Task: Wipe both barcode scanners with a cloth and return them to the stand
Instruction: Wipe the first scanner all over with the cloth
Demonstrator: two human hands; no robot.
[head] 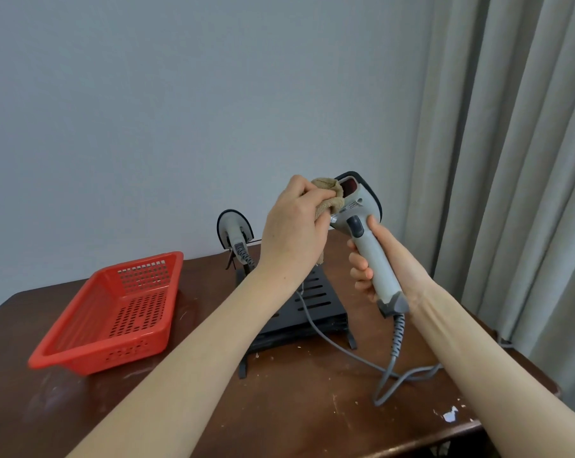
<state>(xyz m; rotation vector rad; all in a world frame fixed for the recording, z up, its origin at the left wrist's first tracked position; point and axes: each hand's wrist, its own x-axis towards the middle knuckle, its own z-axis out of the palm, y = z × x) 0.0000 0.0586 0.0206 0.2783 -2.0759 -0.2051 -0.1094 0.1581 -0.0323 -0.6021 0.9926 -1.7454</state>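
Barcode scanner (368, 239), smooth pale-grey plastic with a black-rimmed head, a dark red window and a dark trigger, is held in the air above the back edge of the worn brown wooden table (279, 408). Near the table's left edge sits a red perforated plastic basket (81, 312). A second grey scanner (235, 228) hangs head-up at the back of a black slotted stand (316, 302) in the middle. The left hand (292, 226) bunches a tan terry cloth (327, 195) in curled fingers and presses it against the held scanner's head, beside the window. The right hand (395, 256) wraps the handle, thumb beside the trigger. A grey coiled cable (397, 338) drops from the handle's end to the table. Grey pleated curtains (511, 160) hang to the right.
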